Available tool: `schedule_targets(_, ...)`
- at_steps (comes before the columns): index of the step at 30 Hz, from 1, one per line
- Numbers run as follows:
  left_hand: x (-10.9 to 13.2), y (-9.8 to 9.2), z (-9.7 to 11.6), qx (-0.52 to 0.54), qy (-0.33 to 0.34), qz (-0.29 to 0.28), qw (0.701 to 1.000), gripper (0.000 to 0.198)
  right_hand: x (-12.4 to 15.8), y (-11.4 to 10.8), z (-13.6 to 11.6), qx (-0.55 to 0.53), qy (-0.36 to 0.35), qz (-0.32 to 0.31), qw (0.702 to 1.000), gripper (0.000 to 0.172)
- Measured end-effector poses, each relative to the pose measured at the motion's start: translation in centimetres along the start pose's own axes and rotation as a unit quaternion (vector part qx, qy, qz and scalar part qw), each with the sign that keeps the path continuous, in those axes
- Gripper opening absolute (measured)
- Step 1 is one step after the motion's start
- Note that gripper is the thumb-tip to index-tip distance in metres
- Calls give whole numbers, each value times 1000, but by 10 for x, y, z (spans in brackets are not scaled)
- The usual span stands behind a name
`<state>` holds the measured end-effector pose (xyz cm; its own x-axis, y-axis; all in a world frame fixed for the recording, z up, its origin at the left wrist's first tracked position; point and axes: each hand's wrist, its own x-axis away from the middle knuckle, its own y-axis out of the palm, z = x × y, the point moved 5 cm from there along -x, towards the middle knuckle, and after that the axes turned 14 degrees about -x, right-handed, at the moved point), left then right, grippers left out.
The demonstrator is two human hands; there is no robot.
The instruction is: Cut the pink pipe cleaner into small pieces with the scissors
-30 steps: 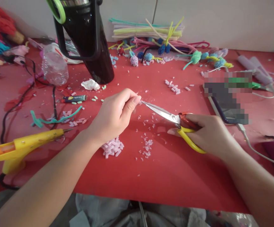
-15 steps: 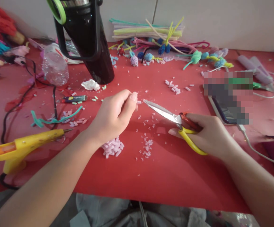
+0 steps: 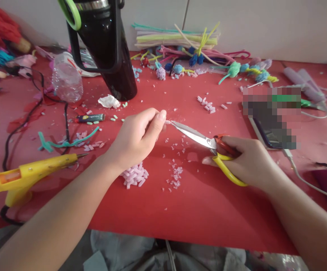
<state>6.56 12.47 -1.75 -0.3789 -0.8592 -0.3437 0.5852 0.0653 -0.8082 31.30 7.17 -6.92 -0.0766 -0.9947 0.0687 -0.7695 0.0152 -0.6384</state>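
Observation:
Between thumb and fingers, my left hand [image 3: 142, 137] pinches a short pale-pink piece of pipe cleaner [image 3: 168, 122], its free end poking out to the right. My right hand [image 3: 248, 160] grips scissors [image 3: 194, 134] by their red and yellow handles. The blade tips meet the end of the pink piece; whether they have cut into it I cannot tell. Below my left wrist lies a heap of cut lilac pieces [image 3: 135, 175]. Fine pink clippings [image 3: 176, 175] are scattered on the red table under the scissors.
A yellow glue gun [image 3: 31, 171] lies at the left, its black cord trailing. Behind stands a black tumbler [image 3: 104, 49] beside a crumpled plastic bottle [image 3: 67, 77]. Bundled pipe cleaners [image 3: 177, 37] line the wall. To the right lies a phone [image 3: 267, 124] with a white cable.
My left hand has shifted slightly right, bringing the pink piece up to the scissor tips, where a small gap showed before. The right hand has barely moved.

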Motion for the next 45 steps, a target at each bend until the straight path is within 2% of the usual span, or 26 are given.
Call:
schedule_targets(16, 0, 2, 0, 3, -2, -13, 1000, 43, -1, 1, 5, 29, 3, 6, 1000, 62)
schedule_targets(23, 0, 2, 0, 5, -1, -18, 1000, 41, -3, 0, 1, 22, -8, 14, 1000, 71)
schedule_targets(30, -1, 1, 0, -3, 3, -4, 1000, 43, 0, -1, -1, -6, -5, -1, 1000, 63)
schedule_targets(45, 0, 2, 2, -3, 5, -12, 1000, 45, -1, 1, 1, 38, -16, 13, 999, 63)
